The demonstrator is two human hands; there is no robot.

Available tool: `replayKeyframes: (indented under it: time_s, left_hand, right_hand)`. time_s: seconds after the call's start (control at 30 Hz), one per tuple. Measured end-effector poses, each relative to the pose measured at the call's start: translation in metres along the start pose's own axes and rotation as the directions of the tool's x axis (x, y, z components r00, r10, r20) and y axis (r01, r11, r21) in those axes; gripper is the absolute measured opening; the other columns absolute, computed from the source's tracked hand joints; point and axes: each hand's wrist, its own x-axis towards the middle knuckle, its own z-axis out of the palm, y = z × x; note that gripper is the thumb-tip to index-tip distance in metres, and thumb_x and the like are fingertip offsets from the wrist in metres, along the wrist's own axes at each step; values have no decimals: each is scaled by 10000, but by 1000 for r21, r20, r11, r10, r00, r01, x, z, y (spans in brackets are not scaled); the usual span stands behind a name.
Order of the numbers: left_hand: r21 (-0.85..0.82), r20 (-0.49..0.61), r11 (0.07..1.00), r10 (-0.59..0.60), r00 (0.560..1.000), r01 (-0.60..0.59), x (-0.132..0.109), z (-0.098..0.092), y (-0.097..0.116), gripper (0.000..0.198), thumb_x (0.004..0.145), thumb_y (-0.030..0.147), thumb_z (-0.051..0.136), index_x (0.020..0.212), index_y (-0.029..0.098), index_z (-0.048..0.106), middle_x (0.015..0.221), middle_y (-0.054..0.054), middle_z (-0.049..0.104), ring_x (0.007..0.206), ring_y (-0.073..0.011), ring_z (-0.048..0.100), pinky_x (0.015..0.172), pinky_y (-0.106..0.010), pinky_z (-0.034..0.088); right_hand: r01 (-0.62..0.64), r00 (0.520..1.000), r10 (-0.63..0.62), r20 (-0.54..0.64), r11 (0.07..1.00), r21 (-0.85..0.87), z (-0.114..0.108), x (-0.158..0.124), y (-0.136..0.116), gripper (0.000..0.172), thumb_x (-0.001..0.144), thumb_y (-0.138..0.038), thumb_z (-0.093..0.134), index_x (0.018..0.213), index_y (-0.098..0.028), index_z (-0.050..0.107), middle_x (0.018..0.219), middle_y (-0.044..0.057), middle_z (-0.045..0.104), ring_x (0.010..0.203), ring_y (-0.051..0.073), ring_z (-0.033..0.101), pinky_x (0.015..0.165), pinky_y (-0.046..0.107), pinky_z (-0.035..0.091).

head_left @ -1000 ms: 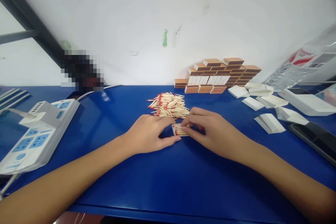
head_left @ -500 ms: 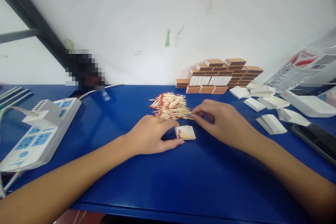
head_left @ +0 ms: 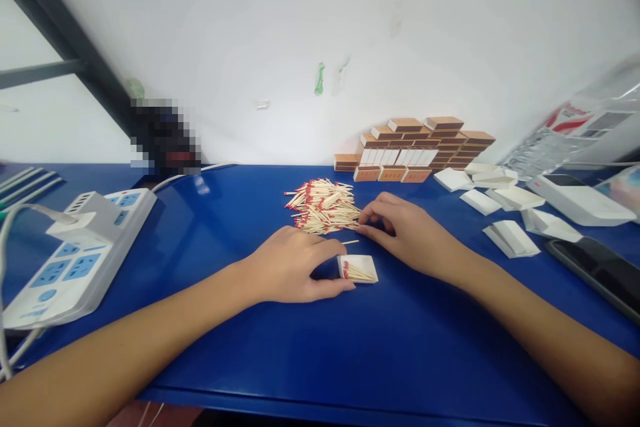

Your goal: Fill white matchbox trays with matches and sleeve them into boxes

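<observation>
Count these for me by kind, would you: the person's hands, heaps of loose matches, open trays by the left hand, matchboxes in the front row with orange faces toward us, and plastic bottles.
Hands: 2 (left hand, right hand)
Match heap: 1
Open tray: 1
Front-row matchboxes: 3
Plastic bottle: 1
Total: 8
</observation>
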Motion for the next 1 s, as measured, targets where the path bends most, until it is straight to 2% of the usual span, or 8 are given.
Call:
replayKeyframes:
  time_s: [0.33, 0.57, 0.67, 0.83, 1.0]
  left_hand:
    - [27, -6, 999, -42, 999, 42, 2, -3, -4, 351, 939, 533, 675, 1065, 211, 739, 634, 37, 655, 536, -121, 600, 542, -241, 364]
    - [39, -47, 997, -71, 996, 72, 2, -3, -5, 335, 934, 502, 692, 1111, 220, 736, 616, 46, 649, 524, -123, 594, 546, -241, 371]
    - [69, -73, 992, -103, 992, 108, 2, -3, -7, 365, 933, 515, 685, 1114, 202, 735, 622, 34, 660, 518, -130, 595, 539, -246, 365]
    - [82, -81, 988, -128, 988, 135, 3, -3, -8, 397, 928, 519, 685, 1171, 208, 727, 632, 33, 666, 526, -139, 609, 544, -250, 380]
    - [44, -84, 991, -123, 989, 127, 2, -3, -6, 389, 930, 503, 686, 1187, 213, 721, 614, 47, 647, 500, -126, 581, 539, -241, 397]
  right_hand:
    - [-45, 993, 53, 107, 996, -72, -4, -3, 7, 181, 1046, -346, 539, 952, -210, 614, 985, 44, 582, 761, 179, 587, 695, 334, 451]
    - [-59, 995, 67, 79, 993, -100, -17, -4, 5, 196, 1049, -365, 500, 969, -210, 590, 1012, 58, 591, 770, 188, 603, 694, 338, 455]
    - [-33, 997, 38, 61, 996, -78, -21, -5, 3, 224, 1053, -398, 497, 967, -212, 587, 1012, 62, 601, 764, 186, 606, 691, 335, 461]
    - [44, 994, -44, 97, 999, 4, -21, -8, -11, 246, 1072, -423, 486, 965, -223, 584, 998, 62, 617, 804, 190, 607, 694, 320, 475]
    - [129, 982, -134, 129, 990, 50, -14, -13, -31, 131, 1060, -290, 506, 991, -216, 589, 1031, 59, 618, 813, 177, 616, 704, 314, 482]
